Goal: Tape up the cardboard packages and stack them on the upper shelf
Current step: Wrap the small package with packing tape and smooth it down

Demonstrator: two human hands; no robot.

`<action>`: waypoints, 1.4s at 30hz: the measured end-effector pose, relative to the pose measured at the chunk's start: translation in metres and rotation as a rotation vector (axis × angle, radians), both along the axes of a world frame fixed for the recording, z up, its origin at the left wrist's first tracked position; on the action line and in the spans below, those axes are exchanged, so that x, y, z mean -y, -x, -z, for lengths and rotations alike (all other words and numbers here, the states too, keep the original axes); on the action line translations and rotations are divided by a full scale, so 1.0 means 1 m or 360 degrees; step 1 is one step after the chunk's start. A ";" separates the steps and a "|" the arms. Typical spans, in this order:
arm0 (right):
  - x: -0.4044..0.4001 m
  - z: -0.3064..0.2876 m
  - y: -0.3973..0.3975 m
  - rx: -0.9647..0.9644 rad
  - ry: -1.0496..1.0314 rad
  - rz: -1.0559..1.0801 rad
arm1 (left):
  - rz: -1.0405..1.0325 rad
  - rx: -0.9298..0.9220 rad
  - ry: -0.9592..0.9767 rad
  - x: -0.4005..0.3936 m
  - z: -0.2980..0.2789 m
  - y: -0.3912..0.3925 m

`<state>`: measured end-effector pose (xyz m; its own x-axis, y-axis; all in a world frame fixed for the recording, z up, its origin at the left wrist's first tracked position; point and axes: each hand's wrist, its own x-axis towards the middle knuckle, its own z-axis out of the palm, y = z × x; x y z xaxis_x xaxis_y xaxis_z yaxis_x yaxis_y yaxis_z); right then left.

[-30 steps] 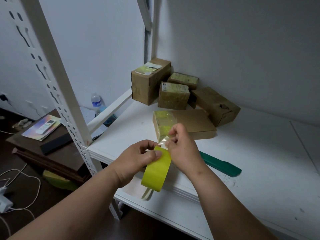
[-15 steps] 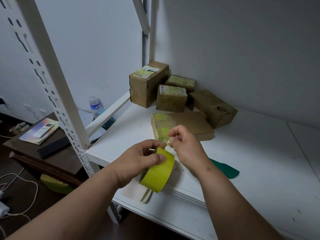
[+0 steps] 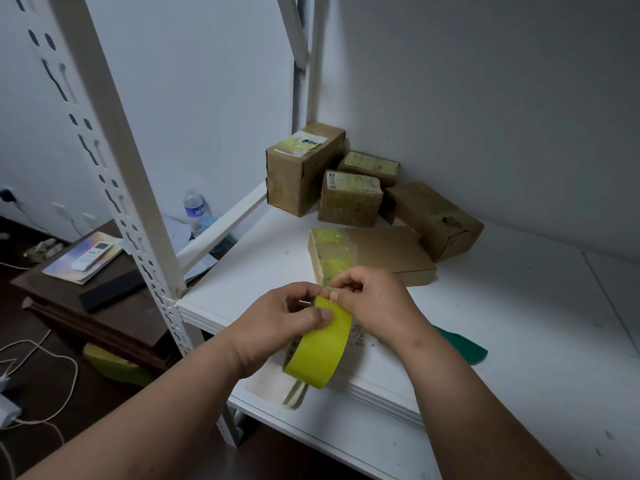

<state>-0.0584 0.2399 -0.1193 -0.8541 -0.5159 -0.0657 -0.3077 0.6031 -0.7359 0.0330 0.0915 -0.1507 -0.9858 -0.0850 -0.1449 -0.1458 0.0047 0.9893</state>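
My left hand (image 3: 287,323) grips a yellow-green roll of tape (image 3: 320,348) just in front of the white shelf's (image 3: 502,323) front edge. My right hand (image 3: 374,299) pinches the loose tape end at the top of the roll. Right behind my hands lies a flat cardboard package (image 3: 381,252), its left end wrapped in clear tape. In the back corner sit several more boxes: a tall one with a label (image 3: 301,168), a small taped one (image 3: 349,199), another small one behind it (image 3: 369,166) and a long one (image 3: 433,218).
A green flat tool (image 3: 460,346) lies on the shelf to the right of my right wrist. The rack's perforated white post (image 3: 114,174) stands at left. Beyond it a dark side table (image 3: 69,292) carries a remote and a booklet, and a water bottle (image 3: 192,209) stands behind. Cables trail on the floor.
My right hand has come back down to the roll with the tape end, closer to my left hand. The roll has tilted slightly.
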 end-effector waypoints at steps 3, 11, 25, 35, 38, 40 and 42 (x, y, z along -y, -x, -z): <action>0.007 -0.001 0.000 -0.0139 -0.0193 -0.0049 | -0.0036 0.0010 0.0105 0.002 0.000 0.001; 0.026 0.004 -0.003 -0.0348 -0.0292 -0.0207 | -0.0212 0.0144 0.0330 0.030 -0.004 0.000; 0.103 0.038 -0.010 -0.0186 -0.0361 -0.0154 | 0.0223 0.0142 0.2058 0.088 -0.024 0.010; 0.047 0.016 0.006 -0.0580 -0.0106 0.0308 | 0.0281 -0.0041 0.2023 0.072 -0.022 0.042; 0.016 0.019 0.030 -0.0609 -0.0398 0.0355 | 0.0107 -0.0232 0.1906 0.051 -0.021 0.062; 0.000 0.027 0.042 -0.0549 -0.0624 0.0259 | 0.0097 -0.0198 0.1892 0.040 -0.016 0.076; -0.011 0.035 0.050 -0.0512 -0.0787 0.0185 | 0.0167 -0.0119 0.1955 0.029 -0.010 0.086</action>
